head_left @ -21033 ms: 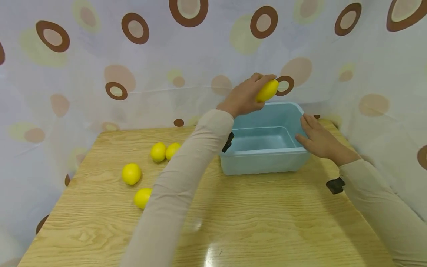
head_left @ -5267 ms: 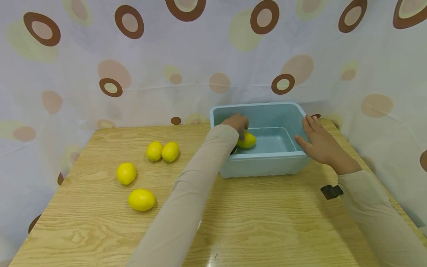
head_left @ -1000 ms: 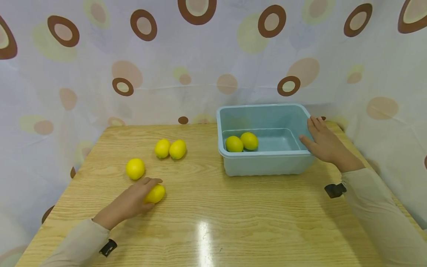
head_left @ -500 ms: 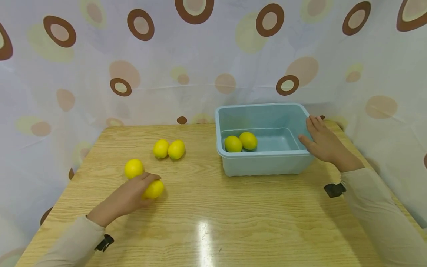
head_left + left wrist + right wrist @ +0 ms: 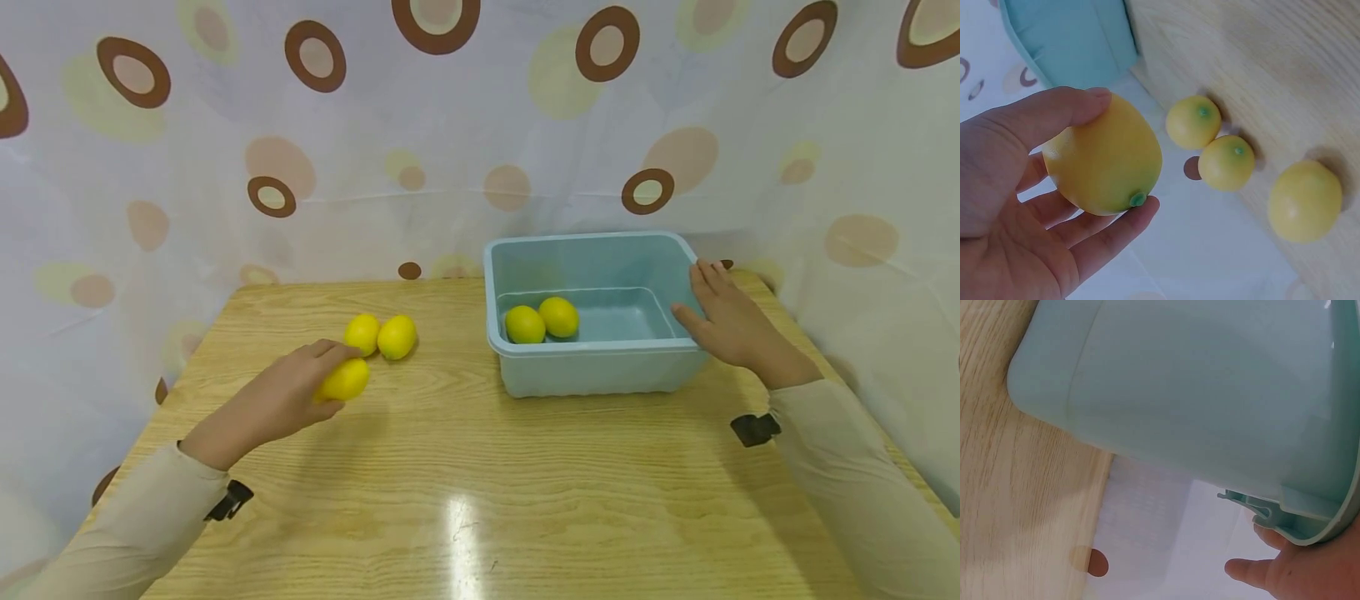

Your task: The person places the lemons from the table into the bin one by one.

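The left hand (image 5: 281, 396) holds a lemon (image 5: 347, 380) in its grip, at left over the tabletop (image 5: 570, 483); the right hand (image 5: 731, 327), grip unclenched, touches the blue bin (image 5: 600, 369) at right.

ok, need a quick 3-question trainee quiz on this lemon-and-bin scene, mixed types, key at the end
1. How many oval yellow lemons lie inside the rectangular light-blue plastic bin?

2. True or false: the right hand is gripping a lemon.

3. Besides the held lemon, which view shows three lemons on the wood-grain table?
A) head
B) left wrist
C) right wrist

Key:
1. Two.
2. False. It touches the bin's rim; the left hand holds a lemon.
3. B. The head view shows only two there.
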Available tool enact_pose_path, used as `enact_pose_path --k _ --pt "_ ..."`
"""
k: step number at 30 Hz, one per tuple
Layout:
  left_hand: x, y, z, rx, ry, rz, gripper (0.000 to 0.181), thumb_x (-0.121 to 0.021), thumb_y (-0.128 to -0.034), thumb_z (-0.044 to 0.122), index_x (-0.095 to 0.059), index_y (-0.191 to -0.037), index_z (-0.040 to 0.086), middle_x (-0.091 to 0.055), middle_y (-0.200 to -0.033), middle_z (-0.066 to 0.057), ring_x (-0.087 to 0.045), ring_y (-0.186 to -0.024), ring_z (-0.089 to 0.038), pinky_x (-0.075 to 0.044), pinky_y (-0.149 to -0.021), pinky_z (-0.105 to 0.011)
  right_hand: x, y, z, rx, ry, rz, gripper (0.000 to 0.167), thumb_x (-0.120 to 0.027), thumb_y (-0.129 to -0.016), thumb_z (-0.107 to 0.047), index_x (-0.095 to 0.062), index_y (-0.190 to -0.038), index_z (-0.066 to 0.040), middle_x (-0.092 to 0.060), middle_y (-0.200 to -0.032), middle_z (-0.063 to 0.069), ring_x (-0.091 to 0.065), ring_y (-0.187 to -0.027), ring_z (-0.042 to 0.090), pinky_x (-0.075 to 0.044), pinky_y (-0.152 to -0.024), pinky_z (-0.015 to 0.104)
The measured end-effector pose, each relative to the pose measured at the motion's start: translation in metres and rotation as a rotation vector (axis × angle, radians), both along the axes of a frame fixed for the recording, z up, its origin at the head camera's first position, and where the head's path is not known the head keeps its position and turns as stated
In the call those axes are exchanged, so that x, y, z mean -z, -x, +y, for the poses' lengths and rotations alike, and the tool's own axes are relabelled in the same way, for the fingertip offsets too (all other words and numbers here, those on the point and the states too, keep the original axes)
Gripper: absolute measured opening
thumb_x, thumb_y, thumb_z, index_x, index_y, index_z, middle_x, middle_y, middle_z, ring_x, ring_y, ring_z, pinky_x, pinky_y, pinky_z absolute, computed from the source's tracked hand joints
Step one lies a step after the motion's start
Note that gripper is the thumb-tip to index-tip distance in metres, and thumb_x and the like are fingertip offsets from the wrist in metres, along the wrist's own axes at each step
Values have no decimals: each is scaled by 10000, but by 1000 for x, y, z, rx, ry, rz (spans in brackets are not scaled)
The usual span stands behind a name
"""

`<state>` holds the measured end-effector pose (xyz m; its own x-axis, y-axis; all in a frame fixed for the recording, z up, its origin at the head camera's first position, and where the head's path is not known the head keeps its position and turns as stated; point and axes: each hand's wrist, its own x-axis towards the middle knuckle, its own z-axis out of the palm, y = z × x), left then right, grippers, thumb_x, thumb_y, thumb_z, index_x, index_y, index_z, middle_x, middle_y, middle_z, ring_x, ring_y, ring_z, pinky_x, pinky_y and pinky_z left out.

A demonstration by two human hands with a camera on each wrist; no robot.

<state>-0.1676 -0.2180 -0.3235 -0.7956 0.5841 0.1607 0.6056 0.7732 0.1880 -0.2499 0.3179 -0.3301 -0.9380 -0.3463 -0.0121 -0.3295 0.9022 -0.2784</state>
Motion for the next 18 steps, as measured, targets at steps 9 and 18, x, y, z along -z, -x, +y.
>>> enact_pose_path --k 9,18 --pt "-25 20 21 53 30 8 572 -790 -746 23 -549 -1263 -25 -597 -1186 -184 -613 -1000 -333 -523 -846 -463 1 -2 0 7 16 -6 755 -281 -1042 -390 25 -1437 176 105 -1511 360 138 -1401 478 8 -1137 577" --pt "-49 31 41 121 14 49 583 -775 -771 35 -527 -1298 8 -571 -1235 -160 -582 -1058 -324 -503 -884 -461 1 -1 -1 4 20 13 750 -285 -1041 -390 8 -1443 171 87 -1516 358 124 -1404 480 -4 -1138 578"
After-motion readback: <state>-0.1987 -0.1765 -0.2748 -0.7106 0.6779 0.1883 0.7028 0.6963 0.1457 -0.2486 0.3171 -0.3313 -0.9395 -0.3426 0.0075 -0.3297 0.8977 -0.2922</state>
